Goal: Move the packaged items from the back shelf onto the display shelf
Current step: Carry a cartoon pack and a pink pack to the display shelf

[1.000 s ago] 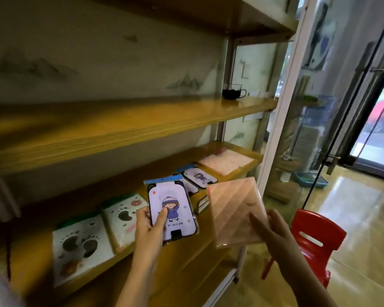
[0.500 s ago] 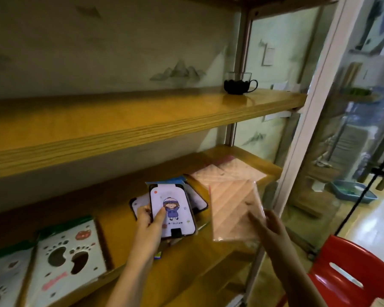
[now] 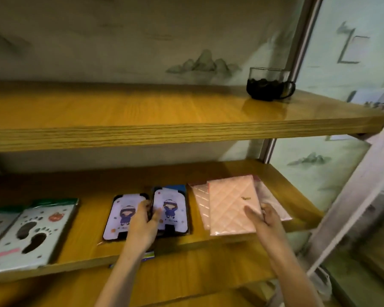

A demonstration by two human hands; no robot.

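Lower flat, edges squared, cartoon pack (image 3: 170, 209) pinched by left hand (image 3: 142, 224), pink pack (image 3: 231, 207) gripped by right hand (image 3: 267, 220)

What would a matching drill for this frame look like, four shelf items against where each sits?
Items:
1 glass cup
2 top pink quilted package
3 blue-topped cartoon package
4 paw-print package

Places:
A gripped by left hand
B lower shelf, left end
C upper shelf, right end
D gripped by right hand

Pairs: 1-C, 2-D, 3-A, 4-B
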